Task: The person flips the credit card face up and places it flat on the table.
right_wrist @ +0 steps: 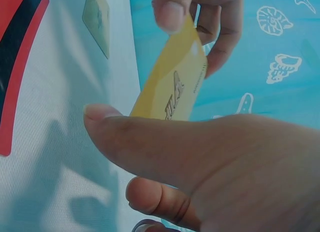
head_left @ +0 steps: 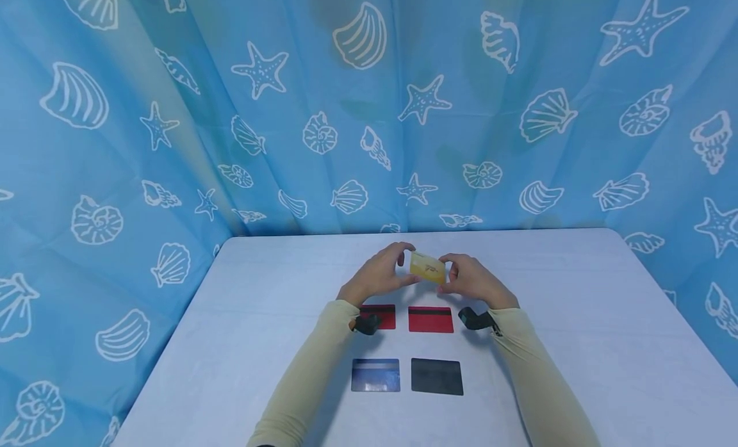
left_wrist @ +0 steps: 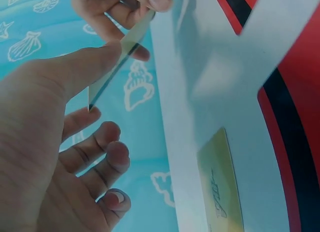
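Observation:
Above the far part of the table, a yellow card point(head_left: 428, 268) with dark lettering is held tilted between both hands. My left hand point(head_left: 382, 272) grips its left end between thumb and finger. At the opposite end, my right hand point(head_left: 474, 280) pinches the card with thumb and index finger. The left wrist view shows the held card point(left_wrist: 112, 74) nearly edge-on. A second yellow card point(left_wrist: 221, 184) lies flat on the table near the left hand; in the head view it is hidden.
Two red cards with black stripes, one point(head_left: 380, 317) partly behind the left wrist camera and one point(head_left: 430, 319) beside it, lie on the white table point(head_left: 230, 344). Closer in lie a blue-grey card point(head_left: 375, 375) and a black card point(head_left: 437, 376). A blue shell-patterned curtain point(head_left: 369, 114) hangs behind.

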The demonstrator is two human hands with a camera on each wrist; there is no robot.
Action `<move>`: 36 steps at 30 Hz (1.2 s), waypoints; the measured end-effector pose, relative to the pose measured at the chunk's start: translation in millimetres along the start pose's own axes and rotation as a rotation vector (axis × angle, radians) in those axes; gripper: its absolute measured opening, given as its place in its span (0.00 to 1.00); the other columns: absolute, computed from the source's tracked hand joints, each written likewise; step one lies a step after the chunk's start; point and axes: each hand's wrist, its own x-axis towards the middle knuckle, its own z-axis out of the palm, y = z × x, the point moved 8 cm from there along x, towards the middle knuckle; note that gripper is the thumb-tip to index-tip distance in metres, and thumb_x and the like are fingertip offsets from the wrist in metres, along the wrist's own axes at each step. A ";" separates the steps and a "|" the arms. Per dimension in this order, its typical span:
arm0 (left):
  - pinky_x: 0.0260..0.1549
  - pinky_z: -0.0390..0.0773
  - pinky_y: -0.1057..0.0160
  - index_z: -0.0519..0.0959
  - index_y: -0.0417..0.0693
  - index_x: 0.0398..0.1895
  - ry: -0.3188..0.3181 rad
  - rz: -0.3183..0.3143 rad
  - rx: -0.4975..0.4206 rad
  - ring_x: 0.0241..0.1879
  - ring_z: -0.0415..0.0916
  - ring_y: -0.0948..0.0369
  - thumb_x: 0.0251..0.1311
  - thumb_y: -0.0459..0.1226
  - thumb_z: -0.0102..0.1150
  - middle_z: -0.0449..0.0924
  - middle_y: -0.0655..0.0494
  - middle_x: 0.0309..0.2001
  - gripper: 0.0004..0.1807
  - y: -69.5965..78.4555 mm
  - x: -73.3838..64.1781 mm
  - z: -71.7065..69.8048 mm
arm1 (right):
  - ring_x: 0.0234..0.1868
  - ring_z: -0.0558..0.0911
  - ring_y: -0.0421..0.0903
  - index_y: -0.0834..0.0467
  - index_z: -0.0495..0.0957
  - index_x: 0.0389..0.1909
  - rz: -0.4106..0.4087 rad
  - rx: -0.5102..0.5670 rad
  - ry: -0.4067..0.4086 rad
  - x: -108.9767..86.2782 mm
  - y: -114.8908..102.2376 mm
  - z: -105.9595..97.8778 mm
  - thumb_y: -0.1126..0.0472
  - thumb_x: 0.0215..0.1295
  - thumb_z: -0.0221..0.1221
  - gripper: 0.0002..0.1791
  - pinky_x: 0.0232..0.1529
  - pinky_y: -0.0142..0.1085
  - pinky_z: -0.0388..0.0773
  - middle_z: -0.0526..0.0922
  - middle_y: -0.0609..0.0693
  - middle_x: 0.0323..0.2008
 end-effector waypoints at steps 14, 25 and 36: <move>0.44 0.82 0.63 0.69 0.54 0.71 -0.034 -0.038 0.047 0.46 0.75 0.60 0.63 0.52 0.69 0.79 0.53 0.52 0.35 -11.5 -0.3 5.1 | 0.31 0.73 0.47 0.61 0.68 0.73 0.021 0.006 -0.003 1.2 1.8 -1.3 0.56 0.60 0.74 0.42 0.29 0.32 0.71 0.75 0.54 0.34; 0.57 0.83 0.58 0.70 0.57 0.72 -0.064 -0.088 0.125 0.50 0.78 0.62 0.64 0.54 0.69 0.80 0.57 0.56 0.35 -20.4 0.4 13.9 | 0.31 0.74 0.48 0.59 0.68 0.73 0.045 0.004 0.000 2.3 5.8 -0.2 0.55 0.59 0.74 0.42 0.30 0.31 0.71 0.76 0.54 0.35; 0.64 0.79 0.54 0.71 0.58 0.72 -0.070 -0.096 0.177 0.61 0.79 0.60 0.62 0.54 0.70 0.79 0.58 0.62 0.36 -21.6 -1.1 19.0 | 0.31 0.73 0.48 0.59 0.70 0.72 0.047 0.014 0.005 0.5 8.0 1.8 0.55 0.58 0.75 0.42 0.29 0.32 0.71 0.76 0.54 0.34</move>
